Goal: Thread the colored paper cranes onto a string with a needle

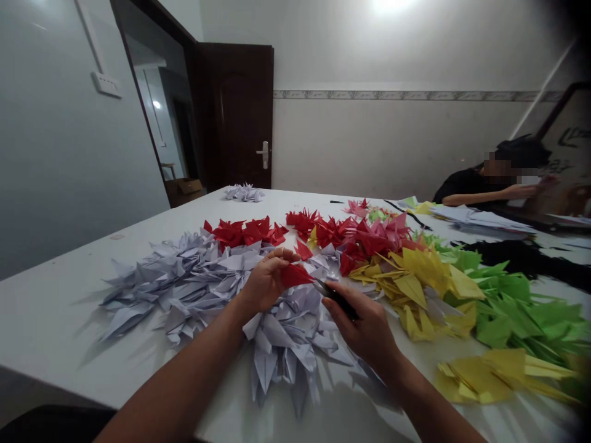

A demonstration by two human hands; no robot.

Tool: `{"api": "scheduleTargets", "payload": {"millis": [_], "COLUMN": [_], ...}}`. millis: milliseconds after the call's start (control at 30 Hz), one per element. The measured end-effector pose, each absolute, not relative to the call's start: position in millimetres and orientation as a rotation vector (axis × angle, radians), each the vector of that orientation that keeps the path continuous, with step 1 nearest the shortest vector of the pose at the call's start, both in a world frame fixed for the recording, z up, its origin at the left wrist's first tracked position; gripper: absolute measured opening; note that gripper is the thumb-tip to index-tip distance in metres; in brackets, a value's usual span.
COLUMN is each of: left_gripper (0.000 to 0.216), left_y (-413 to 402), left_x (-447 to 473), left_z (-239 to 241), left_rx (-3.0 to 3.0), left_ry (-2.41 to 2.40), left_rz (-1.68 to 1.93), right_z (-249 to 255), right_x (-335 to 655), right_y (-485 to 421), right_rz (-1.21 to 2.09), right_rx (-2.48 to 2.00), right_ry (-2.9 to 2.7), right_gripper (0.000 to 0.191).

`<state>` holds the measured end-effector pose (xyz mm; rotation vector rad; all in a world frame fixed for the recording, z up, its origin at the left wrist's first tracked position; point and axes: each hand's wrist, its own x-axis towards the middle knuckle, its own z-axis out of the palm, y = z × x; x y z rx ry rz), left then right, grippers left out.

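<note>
My left hand point(268, 280) is closed on a red folded paper crane point(296, 276) above the pile's middle. In my right hand point(364, 323) is a small black-handled tool point(340, 300) with a pointed metal tip. That tip meets the crane's narrow right end; whether it grips the paper is too small to tell. White paper cranes point(203, 280) lie heaped under and left of my hands. Just beyond are red cranes point(249, 232), with pink ones point(381, 234) to their right. Yellow cranes point(420, 277) lie right of my right hand.
Green cranes point(521, 301) spread along the right of the white table point(60, 295). More yellow ones point(498, 375) are near the front right. Black material point(530, 261) and a paper stack point(480, 218) lie farther back. A person point(475, 184) sits at the far right, holding paper.
</note>
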<state>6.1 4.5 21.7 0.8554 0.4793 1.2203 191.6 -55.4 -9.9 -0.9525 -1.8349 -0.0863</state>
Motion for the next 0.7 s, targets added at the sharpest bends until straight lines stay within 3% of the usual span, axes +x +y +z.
{"api": "scheduleTargets", "payload": {"millis": [433,700], "left_gripper": [0.026,0.030], "left_y": [6.3,2.9], "left_x": [3.3,3.5], "left_z": [21.6,23.2], "left_rx": [0.842,0.847], "left_ry": [0.378,0.354], "left_rz": [1.199,1.171], "right_z": [-9.3,-6.6], "right_x": [191.7,189.4], "right_y": [-55.8,-59.1], "right_rz": [-0.020,0.320], "right_rx": [-0.905,-0.948], "right_ry": [-1.870,-1.780], "right_gripper": [0.023,0.025]}}
